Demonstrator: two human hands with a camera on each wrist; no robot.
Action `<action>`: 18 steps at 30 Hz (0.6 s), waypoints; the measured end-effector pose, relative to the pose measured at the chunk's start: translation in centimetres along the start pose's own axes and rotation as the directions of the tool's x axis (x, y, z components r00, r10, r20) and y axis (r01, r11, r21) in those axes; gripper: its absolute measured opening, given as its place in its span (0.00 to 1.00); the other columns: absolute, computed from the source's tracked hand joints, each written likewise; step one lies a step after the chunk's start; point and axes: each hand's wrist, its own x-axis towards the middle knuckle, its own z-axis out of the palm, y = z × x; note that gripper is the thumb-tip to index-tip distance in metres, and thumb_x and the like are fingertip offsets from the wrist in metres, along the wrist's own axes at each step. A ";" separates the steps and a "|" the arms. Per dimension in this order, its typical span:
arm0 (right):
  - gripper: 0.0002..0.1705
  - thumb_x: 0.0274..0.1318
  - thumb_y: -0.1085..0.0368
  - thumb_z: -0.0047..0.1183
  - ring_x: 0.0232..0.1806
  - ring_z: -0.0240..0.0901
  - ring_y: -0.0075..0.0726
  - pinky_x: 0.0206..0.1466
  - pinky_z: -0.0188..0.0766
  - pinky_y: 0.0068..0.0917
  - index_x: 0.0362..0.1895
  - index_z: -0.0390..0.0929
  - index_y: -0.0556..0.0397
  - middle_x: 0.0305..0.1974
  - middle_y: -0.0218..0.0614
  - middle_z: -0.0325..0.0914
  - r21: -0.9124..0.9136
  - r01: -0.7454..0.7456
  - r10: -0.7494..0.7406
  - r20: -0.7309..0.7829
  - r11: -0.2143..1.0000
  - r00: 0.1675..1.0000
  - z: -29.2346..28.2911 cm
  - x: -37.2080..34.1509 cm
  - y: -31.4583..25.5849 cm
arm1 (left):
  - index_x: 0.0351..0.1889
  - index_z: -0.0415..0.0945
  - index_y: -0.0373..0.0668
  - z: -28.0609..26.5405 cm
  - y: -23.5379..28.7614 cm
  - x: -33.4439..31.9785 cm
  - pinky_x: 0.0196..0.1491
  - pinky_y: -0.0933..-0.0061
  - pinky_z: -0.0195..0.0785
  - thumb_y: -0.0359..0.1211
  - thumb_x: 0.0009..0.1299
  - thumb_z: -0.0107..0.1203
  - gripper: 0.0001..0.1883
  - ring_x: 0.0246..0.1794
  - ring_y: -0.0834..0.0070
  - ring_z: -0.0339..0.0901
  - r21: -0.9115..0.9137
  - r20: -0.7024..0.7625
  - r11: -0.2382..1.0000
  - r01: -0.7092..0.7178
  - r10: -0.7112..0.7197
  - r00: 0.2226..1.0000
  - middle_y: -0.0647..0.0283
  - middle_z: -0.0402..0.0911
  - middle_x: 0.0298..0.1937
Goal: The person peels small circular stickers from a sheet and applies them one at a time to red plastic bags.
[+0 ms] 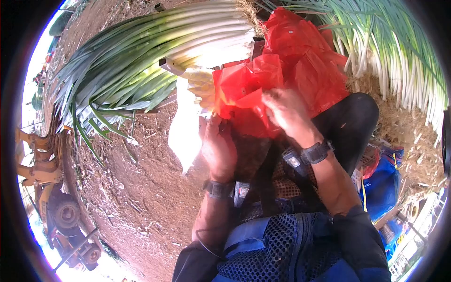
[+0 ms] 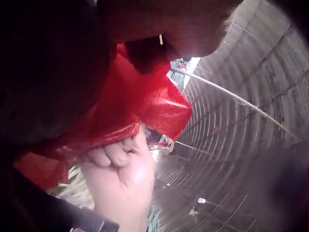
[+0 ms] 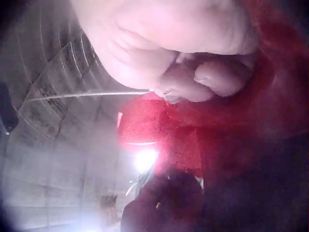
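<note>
Both hands hold a thin red plastic bag (image 1: 249, 82) in front of the body. The left hand (image 1: 219, 146) pinches its lower left edge, thumb up, in the head view. Across from it, the right hand (image 1: 287, 112) grips the right side of the same plastic with curled fingers. In the left wrist view the red plastic (image 2: 130, 106) stretches up from the curled fingers of a hand (image 2: 123, 179). The right wrist view has curled fingers of a hand (image 3: 193, 53) against red plastic (image 3: 178, 130). More red plastic (image 1: 310, 66) lies behind the right hand.
Long leeks (image 1: 141, 61) lie on a metal frame at the upper left, beside a white sheet (image 1: 184, 136). Green onions (image 1: 399, 61) stand at the upper right. A blue bag (image 1: 380, 190) sits right of the knee; a yellow wheeled machine (image 1: 51, 202) is far left.
</note>
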 end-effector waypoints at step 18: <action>0.26 0.66 0.46 0.49 0.49 0.81 0.55 0.51 0.75 0.46 0.49 0.81 0.57 0.45 0.53 0.83 -0.722 -0.332 -0.296 -0.594 0.608 0.748 -15.5 6.6 3.7 | 0.39 0.76 0.39 0.4 0.9 -0.2 0.49 0.65 0.70 0.32 0.72 0.50 0.07 0.37 0.74 0.73 -0.044 -0.028 0.999 0.015 -0.016 0.999 0.67 0.75 0.34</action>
